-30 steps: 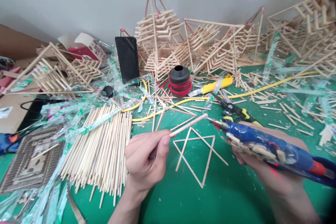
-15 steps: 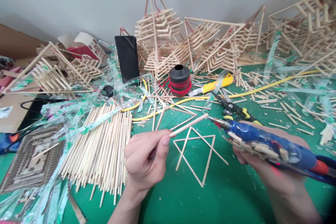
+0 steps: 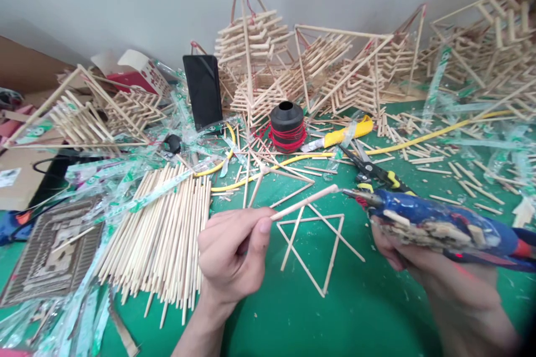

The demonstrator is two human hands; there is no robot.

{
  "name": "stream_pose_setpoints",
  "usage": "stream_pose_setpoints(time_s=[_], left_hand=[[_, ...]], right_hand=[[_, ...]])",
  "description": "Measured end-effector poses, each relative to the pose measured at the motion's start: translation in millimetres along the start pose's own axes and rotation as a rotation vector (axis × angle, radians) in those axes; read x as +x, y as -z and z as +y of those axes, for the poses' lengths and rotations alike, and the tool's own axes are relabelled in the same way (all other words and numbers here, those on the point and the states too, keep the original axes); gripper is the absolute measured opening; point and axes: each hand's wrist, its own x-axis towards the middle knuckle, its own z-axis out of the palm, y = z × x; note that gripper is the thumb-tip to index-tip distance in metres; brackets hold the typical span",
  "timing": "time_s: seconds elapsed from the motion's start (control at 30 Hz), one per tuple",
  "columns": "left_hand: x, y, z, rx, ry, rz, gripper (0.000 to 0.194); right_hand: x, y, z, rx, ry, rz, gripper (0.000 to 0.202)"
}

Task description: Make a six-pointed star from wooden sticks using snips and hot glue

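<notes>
My left hand (image 3: 237, 254) pinches a thin wooden stick (image 3: 305, 202) between thumb and fingers, its far end pointing up and right. A whitish dab shows at that far end, close to the nozzle of a blue glue gun (image 3: 444, 220). My right hand (image 3: 422, 268) is wrapped round the glue gun, which has wood scraps stuck along its side and a small red light. Below the held stick, a flat star-like frame of sticks (image 3: 333, 256) lies on the green table (image 3: 268, 318). A pile of loose sticks (image 3: 159, 240) lies left of my left hand.
Behind stand a spool of red string (image 3: 287, 128), a black phone (image 3: 203, 92), a yellow utility knife (image 3: 347, 131) and black-yellow pliers (image 3: 377, 173). Several stick structures (image 3: 251, 44) line the wall. A yellow cable (image 3: 402, 148) crosses the table; a cardboard tray (image 3: 54, 251) sits left.
My right hand has drawn the glue gun slightly right, so its nozzle is now a little apart from the stick's end. The left hand stays almost still, and a whitish dab shows on the stick.
</notes>
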Motion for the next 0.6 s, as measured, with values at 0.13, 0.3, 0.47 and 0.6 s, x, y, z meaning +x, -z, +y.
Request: stream_pose_setpoints(time_s=[0.13,0.3,0.47,0.6], left_hand=[[-0.7,0.2,0.3,-0.015,0.003,-0.005,0.015],[-1.3,0.8,0.3,-0.023,0.007,-0.010,0.015],[-1.9,1.6,-0.1,-0.038,0.021,-0.013,0.016],[-1.6,1.3,-0.2,-0.041,0.026,-0.020,0.016]], right_hand=[[-3.2,-3.7,-1.2,0.126,-0.086,0.064,0.036],[-0.6,-5.8,-4.2,0.131,-0.059,0.025,0.038],[-2.6,-8.1,-5.2,0.148,-0.119,0.101,0.038],[-4.4,-10.5,-7.3,0.122,-0.136,0.105,0.040]])
